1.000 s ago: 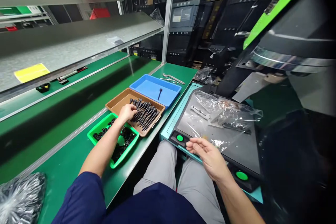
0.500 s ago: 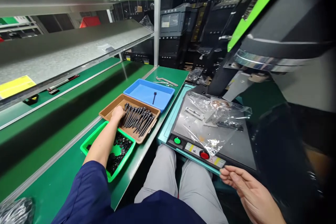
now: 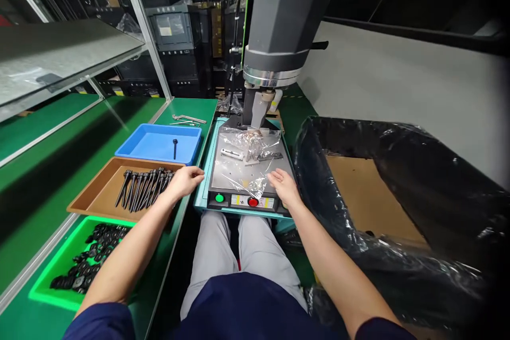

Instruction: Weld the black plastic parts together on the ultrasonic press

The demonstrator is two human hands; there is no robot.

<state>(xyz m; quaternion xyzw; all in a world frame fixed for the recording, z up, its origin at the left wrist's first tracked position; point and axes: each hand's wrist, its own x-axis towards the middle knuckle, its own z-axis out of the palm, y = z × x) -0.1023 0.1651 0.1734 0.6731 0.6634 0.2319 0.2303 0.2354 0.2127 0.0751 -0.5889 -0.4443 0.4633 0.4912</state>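
My left hand (image 3: 185, 181) hovers between the brown tray and the machine plate, thumb and fingertips pinched; anything held there is too small or hidden to make out. Beneath and beside it, the brown tray (image 3: 90, 197) holds several long black bolt-like parts (image 3: 139, 188) with thick heads. My right hand (image 3: 283, 186) is over the right side of the metal plate (image 3: 223, 178), fingers loosely bent and apart, holding nothing visible. Its fingertips are by a clear plastic sheet (image 3: 255, 183) lying across the plate; touch is unclear. A small metal fixture (image 3: 232, 154) shows at the plate's left.
A blue tray (image 3: 147, 144) holds one black part; a green tray (image 3: 51, 279) holds small black pieces. Wrenches (image 3: 189, 119) lie behind. The grey machine head (image 3: 274, 26) overhangs the plate, with green (image 3: 219, 198) and red (image 3: 253, 202) buttons in front. A black-lined bin (image 3: 314, 170) stands right.
The view has turned right toward the machine. My left hand has left the brown tray and moved toward the plate. My right hand has moved from the machine's front corner to over the plate.
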